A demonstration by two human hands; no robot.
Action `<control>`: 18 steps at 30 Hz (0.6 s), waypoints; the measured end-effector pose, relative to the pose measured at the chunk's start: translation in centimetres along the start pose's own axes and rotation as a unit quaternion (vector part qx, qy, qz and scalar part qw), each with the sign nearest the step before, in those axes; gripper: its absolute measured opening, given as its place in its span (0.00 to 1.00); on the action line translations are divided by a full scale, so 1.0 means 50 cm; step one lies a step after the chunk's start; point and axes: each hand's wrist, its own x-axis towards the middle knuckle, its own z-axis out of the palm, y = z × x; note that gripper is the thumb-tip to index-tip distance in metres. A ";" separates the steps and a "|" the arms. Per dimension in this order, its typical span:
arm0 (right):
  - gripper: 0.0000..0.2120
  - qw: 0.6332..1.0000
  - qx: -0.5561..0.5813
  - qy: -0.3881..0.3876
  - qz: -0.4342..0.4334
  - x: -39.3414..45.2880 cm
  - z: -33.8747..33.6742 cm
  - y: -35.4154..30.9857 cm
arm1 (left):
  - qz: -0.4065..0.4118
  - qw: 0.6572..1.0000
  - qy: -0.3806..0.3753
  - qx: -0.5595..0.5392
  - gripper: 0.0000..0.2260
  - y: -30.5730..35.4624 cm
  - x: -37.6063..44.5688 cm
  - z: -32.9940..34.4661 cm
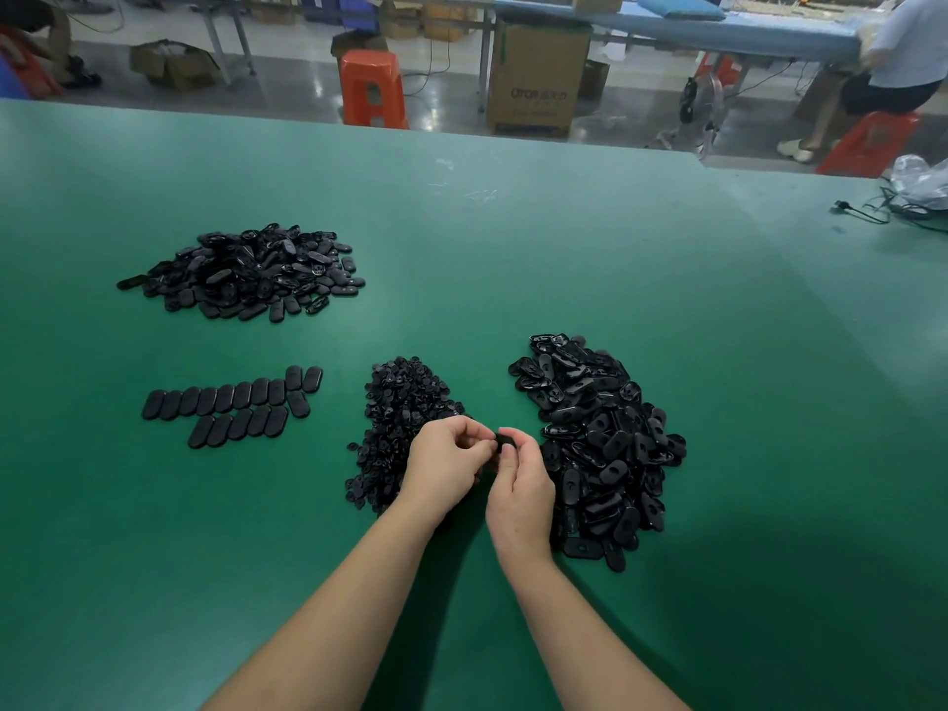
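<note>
Fingers curled: left hand (446, 464) and right hand (520, 484) pinch one black part (505, 443) between them, above the table (718, 351). Left hand partly hides small pile (405, 402); big pile (600, 443) just right; rows (236, 405) left.

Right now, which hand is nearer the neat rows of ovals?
Left. The left hand is right of the rows, across the middle pile; the right hand is farther right, beside the right pile. Both pinch one black part.
</note>
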 end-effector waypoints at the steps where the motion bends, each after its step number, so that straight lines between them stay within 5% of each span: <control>1: 0.11 1.000 -0.002 0.002 -0.002 0.001 0.000 0.000 | 0.002 1.000 -0.002 0.007 0.06 0.001 0.000 0.000; 18: 0.11 1.000 0.006 -0.002 0.010 0.000 0.000 -0.001 | 0.016 0.999 -0.019 0.046 0.05 0.008 0.010 -0.006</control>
